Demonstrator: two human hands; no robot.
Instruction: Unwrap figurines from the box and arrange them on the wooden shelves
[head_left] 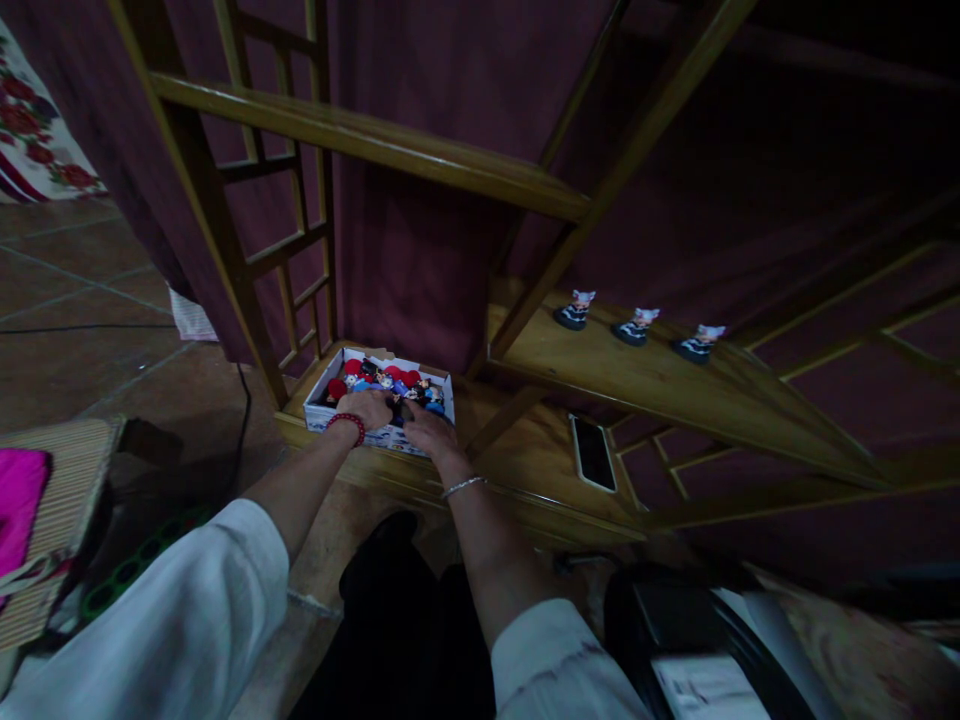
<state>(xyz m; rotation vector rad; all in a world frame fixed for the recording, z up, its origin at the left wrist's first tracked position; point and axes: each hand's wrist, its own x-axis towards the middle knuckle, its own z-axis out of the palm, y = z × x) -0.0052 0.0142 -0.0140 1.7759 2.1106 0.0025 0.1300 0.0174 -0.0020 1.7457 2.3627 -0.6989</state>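
A shallow white cardboard box point(315, 412) full of small colourful figurines point(386, 374), some with red parts, sits on the low wooden shelf. Both my hands reach over its front edge. My left hand point(367, 406), with a red bead bracelet at the wrist, has its fingers bent down among the figurines. Close beside it, my right hand point(430, 430), below a silver bracelet, points its fingers into the same spot. A small dark thing point(398, 409) shows between the two hands; its kind is unclear. The fingertips are partly hidden.
Three matching figurines point(635, 326) stand on the higher wooden shelf point(555, 345) at right. A white-edged phone point(593, 453) lies on the lower shelf point(517, 440). Wooden bars frame the shelves overhead. A stool point(71, 500) with a pink cloth is at left, a black bag-like object point(675, 620) at lower right.
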